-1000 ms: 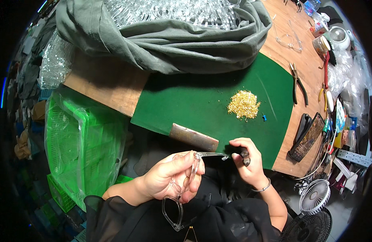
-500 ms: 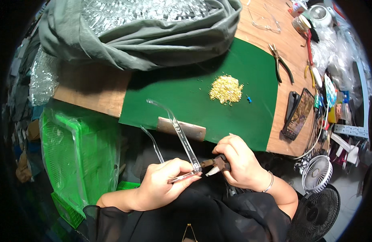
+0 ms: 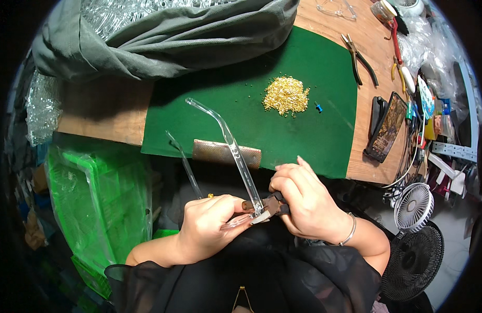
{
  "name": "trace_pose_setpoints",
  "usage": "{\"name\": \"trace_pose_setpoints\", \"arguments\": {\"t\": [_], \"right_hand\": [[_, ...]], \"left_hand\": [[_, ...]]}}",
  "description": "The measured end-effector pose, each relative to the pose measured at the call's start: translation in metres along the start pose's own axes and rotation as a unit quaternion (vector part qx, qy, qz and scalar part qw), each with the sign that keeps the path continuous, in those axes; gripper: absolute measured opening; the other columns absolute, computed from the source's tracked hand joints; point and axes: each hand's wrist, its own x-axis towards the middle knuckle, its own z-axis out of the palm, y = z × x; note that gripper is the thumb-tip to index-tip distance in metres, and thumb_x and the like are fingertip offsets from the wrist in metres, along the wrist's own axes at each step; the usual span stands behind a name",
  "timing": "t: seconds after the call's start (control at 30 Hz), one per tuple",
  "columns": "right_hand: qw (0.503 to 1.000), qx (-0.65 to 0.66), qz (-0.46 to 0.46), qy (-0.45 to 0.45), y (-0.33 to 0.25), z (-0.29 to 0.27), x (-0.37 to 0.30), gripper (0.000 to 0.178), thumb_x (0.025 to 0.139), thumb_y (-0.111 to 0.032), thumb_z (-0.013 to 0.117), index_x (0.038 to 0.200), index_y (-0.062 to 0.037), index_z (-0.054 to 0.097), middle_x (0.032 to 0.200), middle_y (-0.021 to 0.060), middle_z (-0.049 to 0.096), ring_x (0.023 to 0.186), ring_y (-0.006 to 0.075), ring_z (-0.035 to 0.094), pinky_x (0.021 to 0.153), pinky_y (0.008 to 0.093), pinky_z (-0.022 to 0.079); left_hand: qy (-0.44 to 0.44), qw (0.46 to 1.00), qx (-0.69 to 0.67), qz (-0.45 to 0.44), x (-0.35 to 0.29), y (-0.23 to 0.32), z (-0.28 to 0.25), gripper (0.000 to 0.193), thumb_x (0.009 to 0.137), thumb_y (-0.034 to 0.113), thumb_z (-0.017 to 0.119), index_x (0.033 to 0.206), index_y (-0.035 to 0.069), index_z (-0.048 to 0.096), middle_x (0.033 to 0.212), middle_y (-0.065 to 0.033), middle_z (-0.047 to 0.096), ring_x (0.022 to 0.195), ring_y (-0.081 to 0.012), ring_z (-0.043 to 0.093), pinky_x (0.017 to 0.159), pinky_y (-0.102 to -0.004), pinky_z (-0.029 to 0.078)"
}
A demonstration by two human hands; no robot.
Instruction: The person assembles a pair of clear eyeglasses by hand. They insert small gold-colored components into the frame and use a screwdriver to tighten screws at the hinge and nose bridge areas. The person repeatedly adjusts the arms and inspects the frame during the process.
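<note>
A clear plastic eyeglass frame (image 3: 244,172) is pinched by its front in my left hand (image 3: 212,229), with both temples pointing up and away from me. My right hand (image 3: 308,203) is closed round pliers (image 3: 272,206) with brownish, worn jaws. Those jaws sit at the frame's hinge corner, beside my left fingertips; whether they clamp it I cannot tell. Beyond my hands, a heap of small gold-coloured metal parts (image 3: 286,96) lies on a green mat (image 3: 215,94). A blue push pin (image 3: 318,107) is right of the heap.
A grey cloth-edged bag (image 3: 199,44) full of clear frames fills the far left. Cutting pliers (image 3: 360,60), a phone (image 3: 387,128) and cables lie at right. Small fans (image 3: 413,207) stand lower right. A green crate (image 3: 74,203) sits lower left; a metal plate (image 3: 228,154) edges the bench.
The pliers in my right hand have moved left to the frame's hinge corner, where before they were slightly apart from it. The view has shifted, so the bench appears higher.
</note>
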Motion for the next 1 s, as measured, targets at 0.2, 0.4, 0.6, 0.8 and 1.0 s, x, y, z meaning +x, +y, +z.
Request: {"name": "trace_pose_setpoints", "arguments": {"t": [0.2,0.4,0.6,0.8,1.0], "right_hand": [[0.999,0.014,-0.016,0.036,0.011,0.016,0.0,0.031,0.055,-0.004,0.067,0.081,-0.0035,0.051,0.076,0.0095,0.048,0.073,0.0276,0.052,0.071,0.0364,0.044],[0.998,0.019,-0.012,0.059,0.015,0.021,0.002,0.028,0.055,-0.008,0.068,0.075,-0.006,0.049,0.071,0.0079,0.046,0.068,0.0266,0.051,0.065,0.0349,0.042],[0.998,0.042,0.031,0.033,0.025,-0.01,-0.007,0.031,0.068,-0.006,0.067,0.095,-0.0045,0.052,0.091,0.0119,0.05,0.091,0.0313,0.05,0.085,0.0401,0.04],[0.974,0.076,0.164,0.14,0.056,-0.004,-0.048,0.027,0.068,-0.004,0.065,0.092,-0.0036,0.052,0.082,0.0122,0.053,0.081,0.031,0.053,0.072,0.0371,0.045],[0.875,0.026,0.307,0.374,0.08,-0.033,-0.103,0.022,0.079,-0.002,0.059,0.1,-0.001,0.057,0.087,0.015,0.062,0.08,0.0275,0.062,0.073,0.0338,0.05]], "left_hand": [[-0.033,0.995,0.05,0.078,0.003,-0.011,-0.004,0.02,0.065,0.008,0.075,0.073,0.006,0.057,0.063,-0.0038,0.057,0.052,-0.0205,0.058,0.046,-0.027,0.044],[-0.073,0.994,0.052,0.062,0.006,-0.014,-0.012,0.023,0.062,0.011,0.079,0.071,0.006,0.058,0.064,-0.005,0.061,0.05,-0.0193,0.059,0.045,-0.0266,0.044],[-0.032,0.996,0.07,0.048,0.03,0.008,-0.018,0.025,0.062,0.005,0.08,0.076,0.005,0.059,0.071,-0.0068,0.064,0.057,-0.0197,0.062,0.051,-0.0273,0.048],[0.086,0.957,-0.27,-0.068,0.031,-0.002,-0.004,0.07,0.078,0.061,0.058,0.107,-0.001,0.046,0.071,-0.0086,0.061,0.059,-0.0165,0.06,0.055,-0.0261,0.05],[0.104,0.948,-0.298,0.028,0.043,-0.019,-0.002,0.058,0.089,0.052,0.049,0.114,-0.001,0.046,0.086,-0.0135,0.059,0.076,-0.0236,0.06,0.072,-0.0357,0.05]]}}
